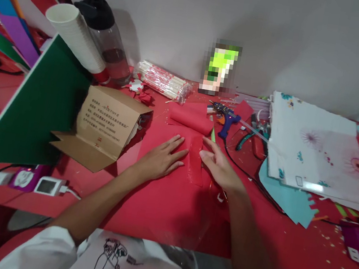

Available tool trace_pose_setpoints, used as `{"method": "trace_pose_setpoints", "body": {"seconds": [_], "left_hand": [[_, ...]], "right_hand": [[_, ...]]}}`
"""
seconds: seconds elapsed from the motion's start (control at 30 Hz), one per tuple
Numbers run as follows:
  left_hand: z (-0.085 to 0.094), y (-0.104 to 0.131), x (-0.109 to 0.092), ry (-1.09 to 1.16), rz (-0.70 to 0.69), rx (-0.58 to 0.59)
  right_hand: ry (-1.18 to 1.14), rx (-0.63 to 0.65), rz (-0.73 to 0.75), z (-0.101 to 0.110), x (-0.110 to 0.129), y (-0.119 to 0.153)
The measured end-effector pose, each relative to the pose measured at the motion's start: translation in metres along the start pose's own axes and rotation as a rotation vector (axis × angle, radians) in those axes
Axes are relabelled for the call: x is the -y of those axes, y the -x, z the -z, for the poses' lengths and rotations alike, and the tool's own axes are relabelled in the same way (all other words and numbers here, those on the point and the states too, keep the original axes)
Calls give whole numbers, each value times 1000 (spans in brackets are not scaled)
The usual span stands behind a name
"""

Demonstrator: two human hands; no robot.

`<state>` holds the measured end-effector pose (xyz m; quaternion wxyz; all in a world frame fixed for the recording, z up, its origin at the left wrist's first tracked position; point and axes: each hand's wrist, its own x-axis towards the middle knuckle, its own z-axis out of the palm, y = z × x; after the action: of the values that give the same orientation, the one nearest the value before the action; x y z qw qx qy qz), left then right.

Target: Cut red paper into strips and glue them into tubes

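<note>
My left hand (162, 157) lies flat, fingers spread, on a large sheet of red paper (161, 204). A narrow, shiny red strip (195, 164) lies on the sheet between my two hands. My right hand (218, 161) is at the strip's right side, thumb and index finger apart; its other fingers are partly hidden. Beyond the sheet lies a rolled piece of red paper (191, 119). A blue glue gun (227, 120) rests behind my right hand, its black cord running to the right.
An open cardboard box (105, 118) and green board (29, 115) stand left, with stacked cups (75, 36) and a bottle (111, 46) behind. A lit phone (219, 70) leans on the wall. Pliers (257, 137) and a floral-patterned folder (316, 151) lie right.
</note>
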<state>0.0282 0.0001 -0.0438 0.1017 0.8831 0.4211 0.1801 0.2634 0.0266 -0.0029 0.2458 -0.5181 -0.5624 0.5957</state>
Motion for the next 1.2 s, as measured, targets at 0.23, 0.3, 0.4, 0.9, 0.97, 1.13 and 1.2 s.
{"method": "trace_pose_setpoints", "body": {"seconds": [0.23,0.3,0.4,0.9,0.97,1.13,1.2], "left_hand": [[-1,-1,0,-20,-2,24],[-1,-2,0,-33,0,32],[-1,-2,0,-40,-1,32],[3,-1,1,76,15,-3],[4,0,1,91,19,-9],[7,1,1,79,11,-8],[6,2,2,74,8,-13]], "right_hand": [[-1,-39,-5,0,0,1],[3,-41,-5,0,1,1],[2,-23,-12,-1,2,2],[50,-8,25,-5,-5,1],[70,-15,34,-6,-5,3],[131,-4,39,-11,0,9],[161,-5,32,-13,3,11]]}}
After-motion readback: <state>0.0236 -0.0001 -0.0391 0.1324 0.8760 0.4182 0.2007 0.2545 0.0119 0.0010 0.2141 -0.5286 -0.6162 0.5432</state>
